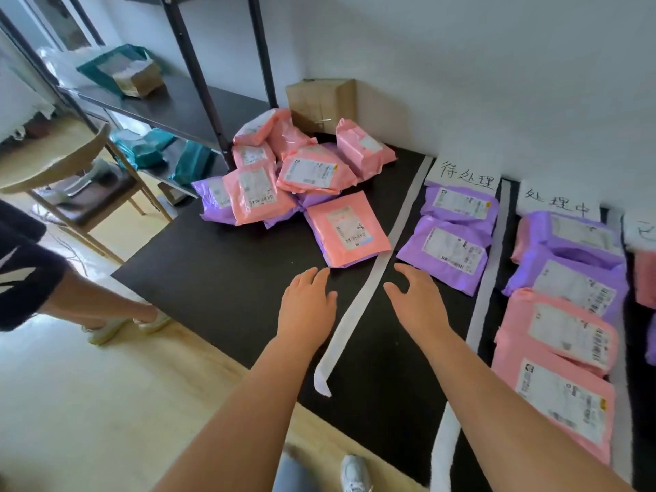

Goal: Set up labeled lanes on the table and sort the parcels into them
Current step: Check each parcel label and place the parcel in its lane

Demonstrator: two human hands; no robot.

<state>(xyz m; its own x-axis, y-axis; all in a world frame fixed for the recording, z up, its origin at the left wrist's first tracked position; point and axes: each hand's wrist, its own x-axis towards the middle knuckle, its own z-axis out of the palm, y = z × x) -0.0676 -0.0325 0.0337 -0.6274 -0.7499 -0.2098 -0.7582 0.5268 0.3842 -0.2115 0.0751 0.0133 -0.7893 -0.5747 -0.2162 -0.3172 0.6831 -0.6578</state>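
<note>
In the middle of the frame, the left hand (307, 303) and right hand (415, 301) hover with fingers spread and empty just below the nearest pink parcel (346, 230) on the black worktop (213, 278), which is probably best lifted by both edges without dragging the white strip (358, 296) beside it.

Black tabletop (213, 278). White tape strips (358, 296), white lane signs (461, 172) with black handwriting. One pink parcel (346, 230), one purple parcel (445, 250), white labels printed black. Brown cardboard box (321, 101). Teal bags (149, 147) under dark shelf (170, 108).
</note>
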